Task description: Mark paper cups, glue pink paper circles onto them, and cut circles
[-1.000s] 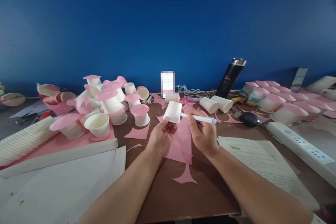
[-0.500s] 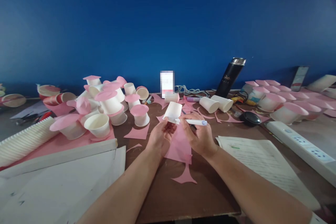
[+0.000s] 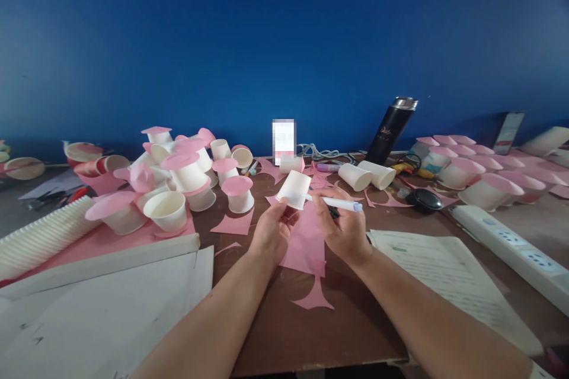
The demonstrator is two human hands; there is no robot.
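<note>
White paper cup (image 3: pixel 294 189) in the left hand (image 3: pixel 271 231), white pen (image 3: pixel 335 204) with a pale blue tip in the right hand (image 3: pixel 342 226). Pink paper scraps (image 3: pixel 306 243) on the brown table (image 3: pixel 284 331). White cups with pink lids (image 3: pixel 186 169) toward the left edge, a black flask (image 3: pixel 391 130) with a silver cap at the back edge, deep blue wall (image 3: pixel 284 41) behind.

Two hands are up, the left hand (image 3: pixel 272 231) with one paper cup (image 3: pixel 294 189), the right hand (image 3: pixel 342 226) with one pen (image 3: pixel 336 204). Two cups (image 3: pixel 367 176) lie tipped beside one black flask (image 3: pixel 392 129), and one power strip (image 3: pixel 511 245) sits at the right
</note>
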